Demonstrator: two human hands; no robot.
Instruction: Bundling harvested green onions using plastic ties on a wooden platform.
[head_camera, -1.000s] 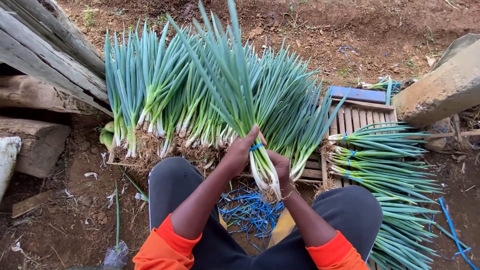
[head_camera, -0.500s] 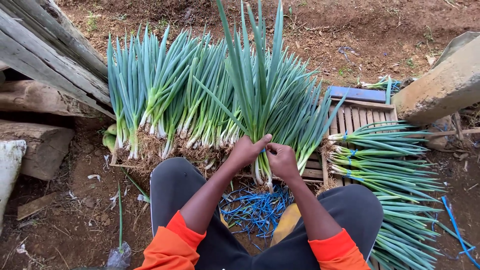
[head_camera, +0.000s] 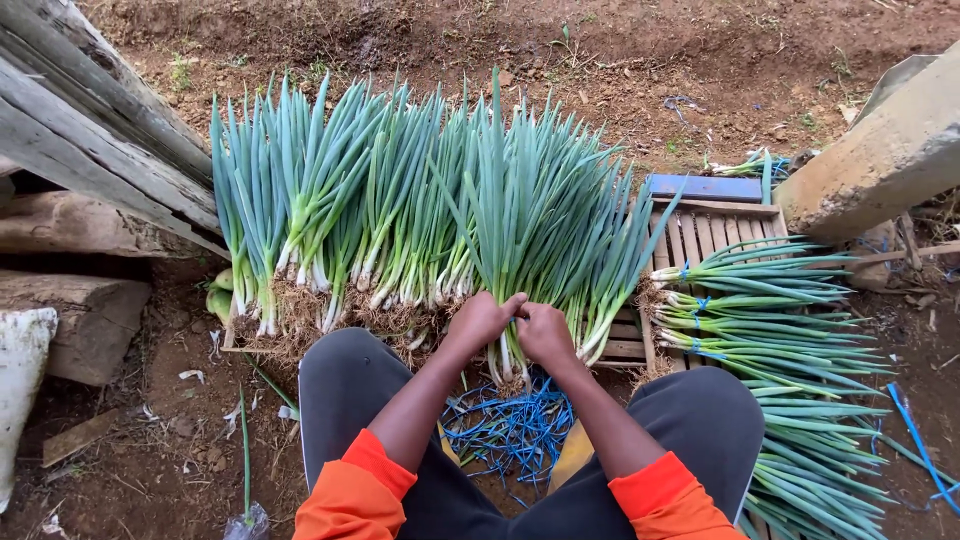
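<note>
My left hand (head_camera: 482, 318) and my right hand (head_camera: 545, 332) are closed side by side around the white base of a bunch of green onions (head_camera: 515, 215), which points away from me over the row. That row of green onions (head_camera: 350, 200) lies on a wooden slatted crate (head_camera: 625, 348), roots toward me. Between my knees lies a pile of blue ties (head_camera: 512, 428). I wear dark trousers and orange sleeves.
Tied green onion bundles (head_camera: 790, 330) are stacked at the right on another wooden crate (head_camera: 712, 222). Weathered planks (head_camera: 80, 130) and logs stand at the left, a concrete block (head_camera: 885, 160) at the upper right. Bare soil surrounds everything.
The bunch, held upright and tilted before, has been lowered flat onto the row. Both hands have come closer together around its base.
</note>
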